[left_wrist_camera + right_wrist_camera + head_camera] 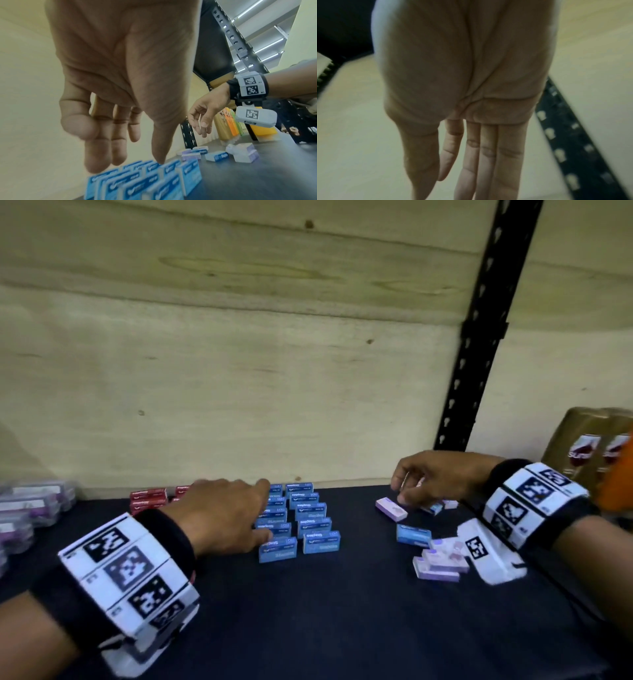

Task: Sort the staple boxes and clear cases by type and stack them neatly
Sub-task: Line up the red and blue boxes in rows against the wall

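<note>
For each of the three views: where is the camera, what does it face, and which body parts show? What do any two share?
Head: on the head, looking down at the blue staple boxes, left hand and right hand.
Left wrist: under the left hand, facing the blue boxes and the right hand.
Right wrist: under the right hand, facing the wooden wall.
Head and left wrist share the boxes and the right hand.

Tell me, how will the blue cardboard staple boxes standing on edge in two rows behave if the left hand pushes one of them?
The blue cardboard staple boxes stand on narrow edges, so a pushed one probably tips rather than slides. They stand close together, so one may knock its neighbours. The left hand, with straight fingers over the left row, could probably steady them.
</note>
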The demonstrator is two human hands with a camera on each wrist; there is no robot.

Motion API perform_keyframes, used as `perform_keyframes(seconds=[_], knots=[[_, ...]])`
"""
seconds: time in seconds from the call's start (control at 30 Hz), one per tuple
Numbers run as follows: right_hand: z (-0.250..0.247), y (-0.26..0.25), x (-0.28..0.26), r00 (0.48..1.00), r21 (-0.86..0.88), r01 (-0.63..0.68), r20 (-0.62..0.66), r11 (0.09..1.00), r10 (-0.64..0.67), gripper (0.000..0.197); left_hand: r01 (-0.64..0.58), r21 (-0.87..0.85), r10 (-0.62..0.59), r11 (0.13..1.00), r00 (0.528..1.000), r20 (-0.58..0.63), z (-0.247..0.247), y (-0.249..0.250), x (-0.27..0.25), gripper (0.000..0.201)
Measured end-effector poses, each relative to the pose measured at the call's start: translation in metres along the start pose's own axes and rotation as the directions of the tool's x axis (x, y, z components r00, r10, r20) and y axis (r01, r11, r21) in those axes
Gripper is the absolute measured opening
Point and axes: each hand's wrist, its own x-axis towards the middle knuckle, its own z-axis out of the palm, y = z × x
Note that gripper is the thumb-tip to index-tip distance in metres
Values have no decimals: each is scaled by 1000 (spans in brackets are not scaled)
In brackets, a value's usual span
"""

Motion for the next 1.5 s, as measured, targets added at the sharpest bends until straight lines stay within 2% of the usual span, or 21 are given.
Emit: perform_keyframes(seconds=[0.17, 0.37, 0.53, 0.8, 1.0, 1.13, 1.37, 1.5], knots=[[-17, 47, 5, 989, -128, -148, -37, 981, 145, 10, -90, -57, 90, 994, 996, -13, -12, 26, 25, 32], [-16, 71, 14, 967, -374, -253, -74, 892, 243, 21, -236, -44, 237, 971, 971, 23, -16, 64, 67, 31], [-17, 84, 30, 963, -376, -270, -89, 886, 256, 30, -308, -76, 312, 948, 949, 44, -25, 87, 103, 25], [-13, 89, 59, 956, -432, -277, -39, 858, 289, 46, -419, -182, 441, 889, 892, 100, -20, 129, 137, 31], [-13, 91, 69, 959, -449, -247, 14, 859, 283, 38, -479, -192, 506, 856, 854, 124, -18, 145, 151, 46], [-12, 87, 69, 961, -478, -229, 29, 848, 276, 33, -514, -206, 547, 833, 820, 166, -16, 153, 155, 43], [-6, 76, 67, 956, -532, -243, 11, 811, 294, 47, -476, -136, 492, 869, 860, 136, -12, 149, 154, 37], [-6, 73, 63, 955, -517, -259, -10, 816, 297, 50, -436, -187, 458, 880, 883, 99, -9, 143, 149, 36]])
